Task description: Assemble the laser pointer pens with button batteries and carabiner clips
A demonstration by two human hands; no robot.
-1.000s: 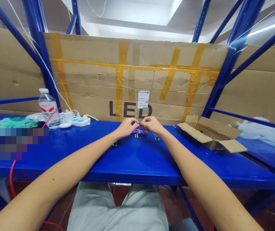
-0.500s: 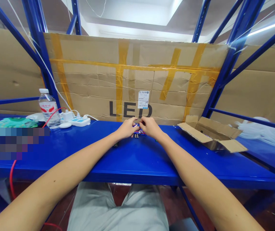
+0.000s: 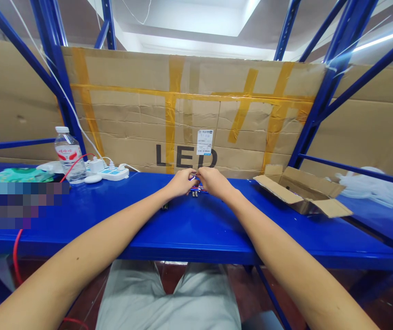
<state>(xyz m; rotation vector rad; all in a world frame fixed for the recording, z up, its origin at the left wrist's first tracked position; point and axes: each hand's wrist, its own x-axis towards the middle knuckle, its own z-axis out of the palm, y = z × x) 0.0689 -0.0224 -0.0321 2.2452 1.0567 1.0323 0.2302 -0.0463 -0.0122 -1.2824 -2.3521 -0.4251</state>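
Observation:
Both hands meet over the far middle of the blue table point(image 3: 189, 229). My left hand point(image 3: 181, 181) is closed, its fingertips pinching around something small that I cannot make out. Close against it, my right hand point(image 3: 213, 180) is also closed, thumb and fingers pressed together at the same spot. Just below the fingers lies a small bundle of red, blue and silvery pieces point(image 3: 200, 188), partly hidden by the hands. Several small metallic round pieces point(image 3: 195, 194) sit in front of it. A little dark item point(image 3: 165, 206) rests by my left wrist.
An open cardboard box point(image 3: 302, 195) stands at the right, with white plastic wrap point(image 3: 377, 188) beyond it. At the left are a water bottle point(image 3: 68, 156), a white power strip point(image 3: 110, 172) and a green packet point(image 3: 20, 175). A large cardboard sheet point(image 3: 130, 119) rises behind the table.
My right hand has shifted slightly, its fingertips moving a little left towards my left hand. My left hand stays nearly in place.

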